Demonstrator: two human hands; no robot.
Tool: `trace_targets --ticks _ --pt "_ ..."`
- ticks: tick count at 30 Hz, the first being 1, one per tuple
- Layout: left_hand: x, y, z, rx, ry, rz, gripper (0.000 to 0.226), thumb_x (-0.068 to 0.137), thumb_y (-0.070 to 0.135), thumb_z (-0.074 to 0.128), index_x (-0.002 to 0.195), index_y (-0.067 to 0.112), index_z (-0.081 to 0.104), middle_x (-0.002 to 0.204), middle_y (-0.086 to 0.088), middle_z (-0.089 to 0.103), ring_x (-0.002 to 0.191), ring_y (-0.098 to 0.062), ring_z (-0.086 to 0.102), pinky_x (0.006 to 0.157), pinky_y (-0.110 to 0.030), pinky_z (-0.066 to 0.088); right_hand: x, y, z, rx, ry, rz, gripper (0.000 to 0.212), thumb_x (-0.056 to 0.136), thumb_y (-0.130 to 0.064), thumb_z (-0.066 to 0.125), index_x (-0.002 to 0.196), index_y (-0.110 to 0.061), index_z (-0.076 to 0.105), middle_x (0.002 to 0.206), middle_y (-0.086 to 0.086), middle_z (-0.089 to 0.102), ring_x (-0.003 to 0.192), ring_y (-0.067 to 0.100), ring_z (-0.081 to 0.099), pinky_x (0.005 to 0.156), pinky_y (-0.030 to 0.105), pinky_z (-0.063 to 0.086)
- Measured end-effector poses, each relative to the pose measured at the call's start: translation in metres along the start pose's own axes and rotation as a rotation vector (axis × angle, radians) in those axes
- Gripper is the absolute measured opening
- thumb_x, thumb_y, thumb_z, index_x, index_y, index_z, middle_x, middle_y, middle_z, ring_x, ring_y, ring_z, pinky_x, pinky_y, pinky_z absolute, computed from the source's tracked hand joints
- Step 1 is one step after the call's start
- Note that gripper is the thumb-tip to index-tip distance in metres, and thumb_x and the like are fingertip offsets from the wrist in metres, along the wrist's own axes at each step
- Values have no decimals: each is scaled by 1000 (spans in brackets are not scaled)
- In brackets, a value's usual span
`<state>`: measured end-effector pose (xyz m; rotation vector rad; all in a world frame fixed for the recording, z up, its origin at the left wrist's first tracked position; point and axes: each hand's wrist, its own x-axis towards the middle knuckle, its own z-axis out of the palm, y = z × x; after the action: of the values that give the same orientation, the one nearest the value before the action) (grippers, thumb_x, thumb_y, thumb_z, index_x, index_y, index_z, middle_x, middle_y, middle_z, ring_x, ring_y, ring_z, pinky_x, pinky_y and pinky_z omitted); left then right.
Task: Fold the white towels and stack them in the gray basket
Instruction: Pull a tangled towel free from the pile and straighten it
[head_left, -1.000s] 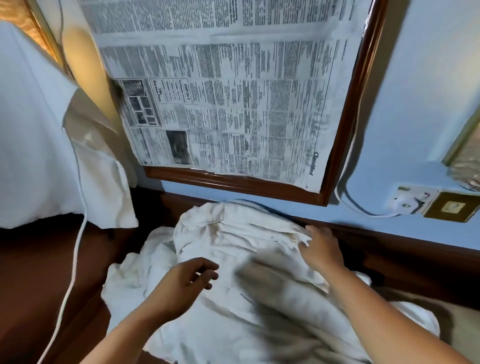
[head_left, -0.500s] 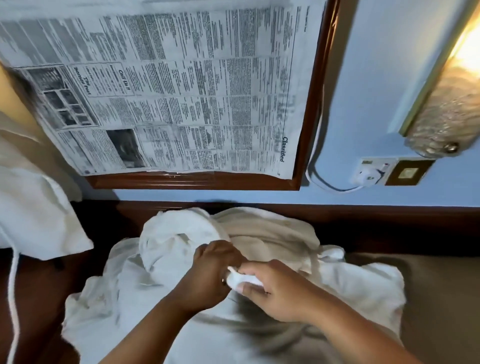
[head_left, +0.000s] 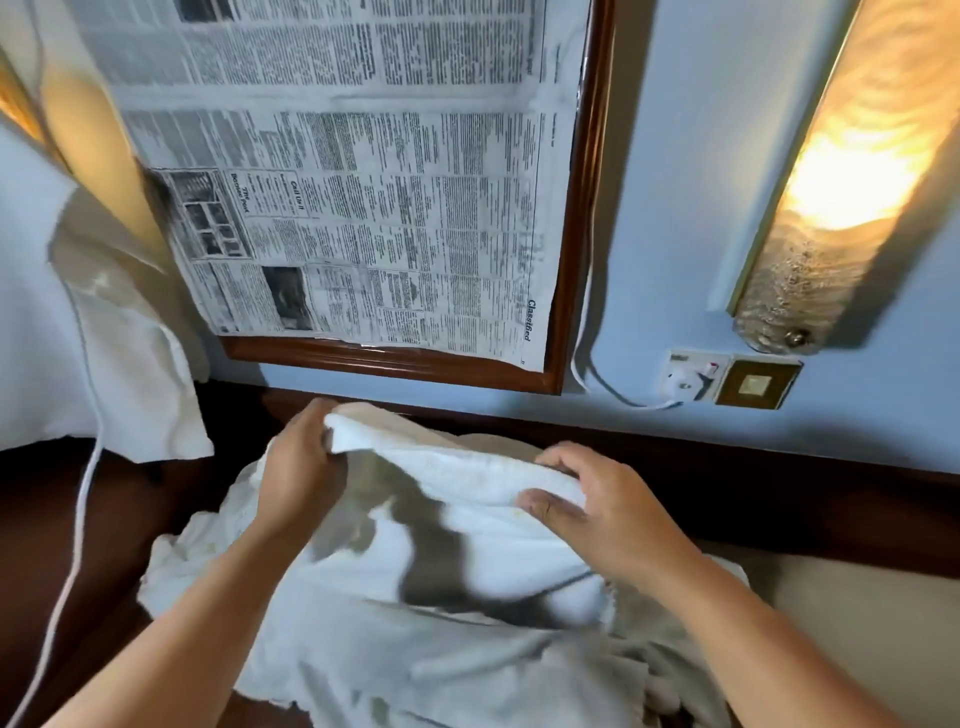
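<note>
Clearly, the relation that matters is how the white towel (head_left: 457, 470) runs between the two grips. Its folded top edge stretches across the middle of the frame, from higher on the left to slightly lower on the right, and the rest of the cloth hangs toward the bottom of the frame. The left hand (head_left: 298, 467) has its fingers curled round the left end of that edge, which sticks up just past the knuckles. The right hand (head_left: 602, 512) clasps the right end, thumb on the near face and fingers draped over the top. Both hands sit at about the same reach, forearms coming in from the bottom corners and angling toward each other. The held towel lies over a rumpled pile of towels (head_left: 337, 660) in the lower middle of the frame. The gray basket is nowhere in view. My judgement is that the next fold brings one end of the long edge across to the other.
</note>
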<state>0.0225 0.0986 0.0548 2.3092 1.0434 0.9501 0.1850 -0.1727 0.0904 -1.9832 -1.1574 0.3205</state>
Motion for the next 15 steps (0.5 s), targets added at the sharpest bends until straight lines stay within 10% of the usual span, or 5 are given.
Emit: trace_targets --ticks 3,6,10,15 --pt "-11 68 -26 -107 69 67 27 79 3 56 100 18 61 74 0 66 76 -28 64 66 -41 52 4 -17 -23 -34 29 15 64 77 -60 74 133 -42 48 120 -21 58 108 -1 53 88 25 43" --pt "-36 134 -51 -152 64 202 26 75 6 70 93 23 60 71 5 64 73 -21 63 64 -34 48 4 -44 -33 -122 -14 -84 89 66 -69 77 142 -49 33 89 -17 64 85 0 60 76 28 50" --pt "-74 185 -65 -139 18 294 47 54 28 93 82 21 55 72 5 62 68 -15 57 60 -34 48 -3 -65 -29 -50 -90 -185 56 78 -61 68 130 -50 49 93 -16 71 91 5 68 77 32 56" --pt "-98 167 -54 -99 230 379 24 71 10 70 89 20 59 86 5 60 77 -24 58 63 -40 47 -26 -69 -58 96 174 -273 18 89 -13 56 92 -21 72 67 -12 70 62 5 65 61 26 51"
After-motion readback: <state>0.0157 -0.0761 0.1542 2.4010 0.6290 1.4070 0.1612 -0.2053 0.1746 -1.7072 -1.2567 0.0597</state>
